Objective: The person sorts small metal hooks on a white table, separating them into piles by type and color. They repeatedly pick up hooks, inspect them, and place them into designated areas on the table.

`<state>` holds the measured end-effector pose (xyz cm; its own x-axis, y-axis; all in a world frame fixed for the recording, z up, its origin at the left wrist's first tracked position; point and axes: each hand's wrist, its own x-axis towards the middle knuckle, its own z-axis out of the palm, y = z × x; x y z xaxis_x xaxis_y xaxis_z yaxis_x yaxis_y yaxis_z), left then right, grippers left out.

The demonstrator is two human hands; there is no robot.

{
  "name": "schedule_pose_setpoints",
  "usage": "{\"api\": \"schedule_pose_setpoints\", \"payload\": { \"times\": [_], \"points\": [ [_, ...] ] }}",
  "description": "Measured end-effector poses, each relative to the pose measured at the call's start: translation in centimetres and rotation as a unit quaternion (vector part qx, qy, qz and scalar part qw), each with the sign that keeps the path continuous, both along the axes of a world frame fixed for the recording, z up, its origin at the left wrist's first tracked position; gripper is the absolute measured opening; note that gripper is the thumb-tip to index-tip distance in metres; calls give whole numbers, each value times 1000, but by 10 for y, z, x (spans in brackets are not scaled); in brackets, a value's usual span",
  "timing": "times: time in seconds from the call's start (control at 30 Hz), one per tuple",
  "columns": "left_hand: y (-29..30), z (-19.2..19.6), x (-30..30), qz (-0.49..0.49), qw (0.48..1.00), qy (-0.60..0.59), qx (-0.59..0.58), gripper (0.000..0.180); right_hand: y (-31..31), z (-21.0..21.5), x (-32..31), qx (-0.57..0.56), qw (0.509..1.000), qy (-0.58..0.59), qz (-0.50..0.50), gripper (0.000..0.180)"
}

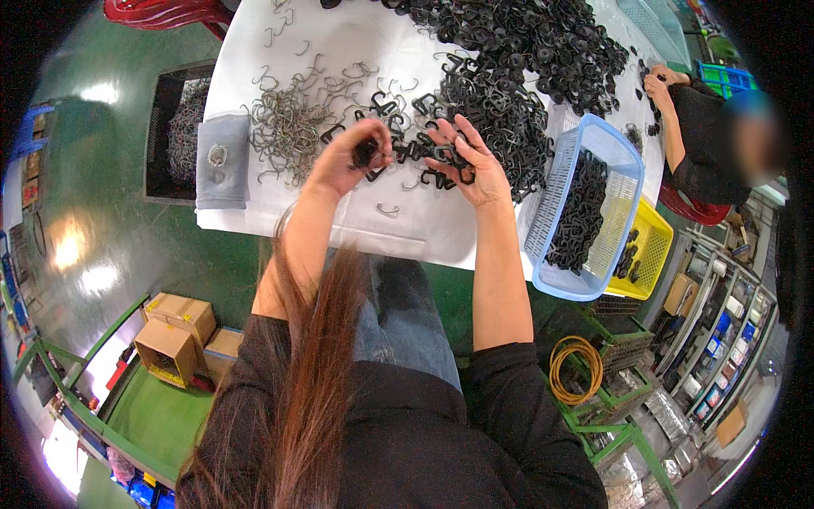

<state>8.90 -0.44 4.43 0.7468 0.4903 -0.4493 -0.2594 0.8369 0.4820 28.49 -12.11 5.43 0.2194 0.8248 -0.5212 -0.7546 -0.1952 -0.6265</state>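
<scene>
My left hand (343,159) is curled, with a small bunch of black plastic hooks (366,153) between its fingers and thumb. My right hand (482,170) faces it across a short gap, fingers spread and palm turned inward. A few black hooks (441,161) show against the right fingers; whether they rest on the hand or the table behind cannot be made out. Beyond the right hand spreads a heap of black hooks (509,127). Bare metal wire hooks (292,127) lie scattered past the left hand on the white-covered table (424,233).
Black round parts (543,38) pile at the far side. On the right stand a blue basket (547,212) holding black hooks and a yellow basket (657,254). A grey cloth pad (222,170) hangs at the left edge by a dark crate (161,127). Another person (712,127) works at the right.
</scene>
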Motion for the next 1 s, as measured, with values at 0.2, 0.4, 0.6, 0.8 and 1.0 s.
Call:
{"api": "schedule_pose_setpoints", "payload": {
  "times": [0.2, 0.4, 0.6, 0.8, 1.0],
  "points": [
    [-32, -40, 41, -78, 898, 325, 287, 22, 1, 7, -1, -30, 998, -56, -24, 43],
    [-2, -43, 69, 4, 667, 475, 574, 26, 1, 2, 9, -107, 984, -124, -74, 31],
    [12, -42, 106, -114, 591, 525, 601, 36, 12, -21, -5, -193, 735, -627, 171, 34],
    [39, -40, 83, -47, 815, 341, 466, 33, 14, -34, -27, -215, 632, -703, 246, 28],
    [58, -16, -5, 21, 999, -25, 42, 31, -9, 1, 6, -111, 968, -153, 164, 20]
  ]
}}
